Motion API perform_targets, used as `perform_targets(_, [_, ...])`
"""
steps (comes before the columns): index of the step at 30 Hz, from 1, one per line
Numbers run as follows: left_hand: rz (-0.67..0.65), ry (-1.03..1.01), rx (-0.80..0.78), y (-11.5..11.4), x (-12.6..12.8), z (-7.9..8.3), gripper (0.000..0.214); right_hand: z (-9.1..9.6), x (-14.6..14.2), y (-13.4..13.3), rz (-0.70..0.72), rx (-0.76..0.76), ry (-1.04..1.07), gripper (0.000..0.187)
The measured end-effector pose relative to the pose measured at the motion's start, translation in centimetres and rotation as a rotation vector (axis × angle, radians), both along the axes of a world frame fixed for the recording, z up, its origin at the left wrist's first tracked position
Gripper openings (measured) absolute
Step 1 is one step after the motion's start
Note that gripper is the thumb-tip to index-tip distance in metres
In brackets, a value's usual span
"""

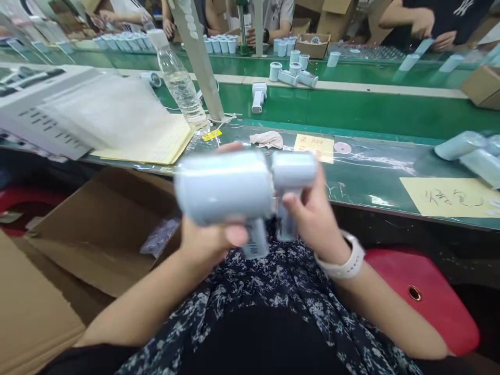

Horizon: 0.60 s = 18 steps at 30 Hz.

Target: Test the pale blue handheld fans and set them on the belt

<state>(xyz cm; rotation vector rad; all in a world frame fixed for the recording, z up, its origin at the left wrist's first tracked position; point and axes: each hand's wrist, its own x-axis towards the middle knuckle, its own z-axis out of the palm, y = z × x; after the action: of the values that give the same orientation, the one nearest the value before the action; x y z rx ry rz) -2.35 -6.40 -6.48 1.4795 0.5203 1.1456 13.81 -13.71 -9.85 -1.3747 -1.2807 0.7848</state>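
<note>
My left hand (211, 234) is wrapped round a large light-blue barrel-shaped device (224, 185), its short handle (255, 240) pointing down. Motion blurs the barrel. In my right hand (316, 213) is a smaller-looking light-blue pistol-shaped device (295, 169), gripped with the thumb near the top of its handle. The two pieces are held side by side over my lap, just in front of the bench edge; I cannot tell whether they touch. Beyond them on the bench lie a crumpled pale cloth (266, 139) and a yellow paper note (314, 147).
A water bottle (179, 83) leans by a metal post (201, 57). Papers and a grey device (50, 114) lie left. An open cardboard box (105, 224) stands below. Similar light-blue parts lie on the green belt (351, 107) and at right. Several people sit across.
</note>
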Motion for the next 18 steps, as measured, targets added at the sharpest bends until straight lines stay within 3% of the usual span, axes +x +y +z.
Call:
perform_targets(4, [0.068,0.073,-0.004,-2.0,2.5,-3.2,0.088,-1.7,-2.6,-1.4,0.202,-0.128,0.188,0.119])
perform_targets(7, [-0.045,0.266,-0.121,-1.9,2.8,-4.7,0.088,-1.4,-0.7,-2.2,0.141,-0.259,0.101,0.115])
perform_targets(10, [-0.189,0.509,-0.220,-0.8,2.3,-5.6,0.076,-0.2,4.2,-2.8,-0.026,-0.293,-0.188,0.099])
perform_targets(13, [-0.508,0.628,-0.324,1.0,0.7,-6.3,0.056,0.6,11.0,-3.0,-0.260,-0.393,-0.521,0.092])
perform_targets(15, [-0.724,0.691,-0.409,2.3,-0.8,-7.0,0.052,0.5,16.1,-3.0,-0.415,-0.500,-0.724,0.090])
perform_targets(18, [-0.870,0.814,-0.529,4.6,-2.9,-8.8,0.048,-0.7,23.3,-3.0,-0.572,-0.650,-0.879,0.084])
